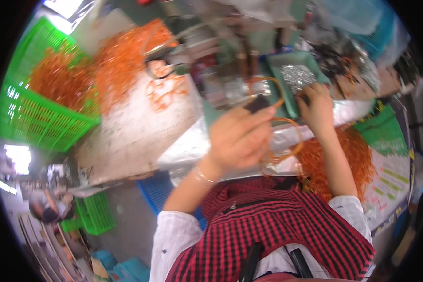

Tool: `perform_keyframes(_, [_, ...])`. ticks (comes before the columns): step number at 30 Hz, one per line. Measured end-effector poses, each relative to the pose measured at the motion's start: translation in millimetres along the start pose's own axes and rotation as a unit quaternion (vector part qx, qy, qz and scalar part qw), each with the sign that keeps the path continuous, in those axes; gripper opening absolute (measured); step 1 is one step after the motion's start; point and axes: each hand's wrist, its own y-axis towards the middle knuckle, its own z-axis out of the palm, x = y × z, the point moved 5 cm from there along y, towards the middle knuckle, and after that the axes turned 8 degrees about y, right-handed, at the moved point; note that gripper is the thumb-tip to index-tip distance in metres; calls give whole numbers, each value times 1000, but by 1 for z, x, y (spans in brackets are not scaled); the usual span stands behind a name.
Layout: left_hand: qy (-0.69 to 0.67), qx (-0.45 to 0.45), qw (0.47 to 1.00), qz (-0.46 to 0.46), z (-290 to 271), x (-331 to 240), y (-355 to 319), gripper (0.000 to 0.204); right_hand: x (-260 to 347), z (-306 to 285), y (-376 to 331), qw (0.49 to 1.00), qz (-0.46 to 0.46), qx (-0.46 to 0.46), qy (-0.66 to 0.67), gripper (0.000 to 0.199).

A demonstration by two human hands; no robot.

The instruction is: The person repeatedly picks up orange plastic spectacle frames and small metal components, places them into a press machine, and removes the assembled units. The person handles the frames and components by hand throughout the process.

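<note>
My left hand (242,138), blurred by motion, pinches a looped orange plastic strap (293,123) in front of the bench machine. Something dark (257,104) shows at its fingertips; what it is I cannot make out. Loops of the strap hang to the right of that hand. On the right, my right hand (318,107) reaches over the near edge of a green tray (279,70) that bears a heap of small silver metal pieces (297,77). Its fingers are bent and drawn together at the heap, and whatever lies between them is hidden.
A green basket (47,120) full of orange straps stands at the left, beside another orange pile (122,66) on the worktop (122,145). More orange straps (352,155) lie under my right forearm. A blurred machine (225,84) stands ahead; a blue basket (152,192) sits below the bench edge.
</note>
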Motion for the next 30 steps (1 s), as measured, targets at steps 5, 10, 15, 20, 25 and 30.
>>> perform_keyframes(5, [68, -14, 987, -142, -21, -22, -63, 43, 0, 6, -6, 1000, -7, -6, -24, 8])
perform_keyframes(10, [265, -159, 918, -249, -107, 58, -38, 22, -9, -2, -3, 995, 66, -59, 43, 5])
perform_keyframes(15, [467, 140, 846, -214, -126, 225, -98, 26, 5, 5, 20, 978, 63, -91, 178, 11])
perform_keyframes(20, [458, 139, 857, -188, -111, 261, -126, 12, -17, -8, 1, 953, 196, -45, 227, 17])
perform_keyframes(25, [255, 80, 870, -413, -94, 272, -63, 13, 1, -8, 17, 965, 120, -54, 226, 17])
perform_keyframes(30, [294, 200, 882, -309, -33, 300, -139, 21, -16, -5, 10, 976, 105, -67, 176, 15])
